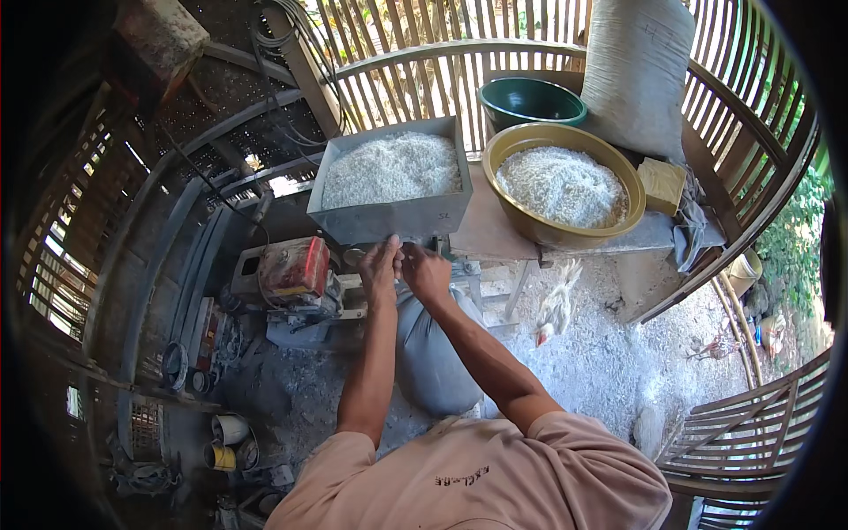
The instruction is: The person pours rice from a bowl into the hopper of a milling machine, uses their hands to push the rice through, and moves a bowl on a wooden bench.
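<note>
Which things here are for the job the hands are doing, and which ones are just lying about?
Probably for the job:
- grey bag, with the left hand and right hand by its top
- metal hopper above, holding white grains

Probably just about:
- green basin
- white chicken on the floor
- coiled cable

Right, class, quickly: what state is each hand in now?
Left hand: by the metal hopper; grip cannot be told.
Right hand: fingers curled, above the grey bag; grip also unclear.
</note>
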Available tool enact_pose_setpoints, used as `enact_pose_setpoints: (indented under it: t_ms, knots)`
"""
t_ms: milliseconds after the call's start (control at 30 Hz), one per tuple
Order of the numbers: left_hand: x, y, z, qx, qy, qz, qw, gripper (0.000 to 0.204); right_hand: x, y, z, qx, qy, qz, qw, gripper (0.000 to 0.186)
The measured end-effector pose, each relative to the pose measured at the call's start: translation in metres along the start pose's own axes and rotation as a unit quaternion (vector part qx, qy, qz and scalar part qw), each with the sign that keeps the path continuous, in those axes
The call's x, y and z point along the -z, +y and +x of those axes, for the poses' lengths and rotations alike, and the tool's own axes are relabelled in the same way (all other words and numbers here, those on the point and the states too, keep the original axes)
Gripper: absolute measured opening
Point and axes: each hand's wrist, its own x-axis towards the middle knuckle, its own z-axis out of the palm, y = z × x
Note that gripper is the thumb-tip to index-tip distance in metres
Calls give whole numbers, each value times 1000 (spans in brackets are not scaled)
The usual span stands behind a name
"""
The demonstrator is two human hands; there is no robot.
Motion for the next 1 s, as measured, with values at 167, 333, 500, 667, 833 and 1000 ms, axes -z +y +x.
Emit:
enact_pose_setpoints:
  t_ms: [167,333,500,667,833,1000]
  knots:
    - [-30,0,6,-18,-37,-37,998,20,-65,61,20,-154,165,467,855,17]
    - [3,-3,-1,-33,0,-29,999,19,-60,6,18,-187,49,729,656,12]
    - [-17,-5,2,-30,-23,-19,999,19,-66,23,27,-142,23,823,550,21]
    - [-2,-7,5,-20,-27,-76,997,24,-60,-9,22,-214,136,806,534,19]
    - [8,-12,9,-4,-38,-89,995,25,-70,-14,20,-213,151,812,521,24]
    - [2,-15,17,8,-104,-94,990,22,-85,12,38,-166,238,745,600,34]
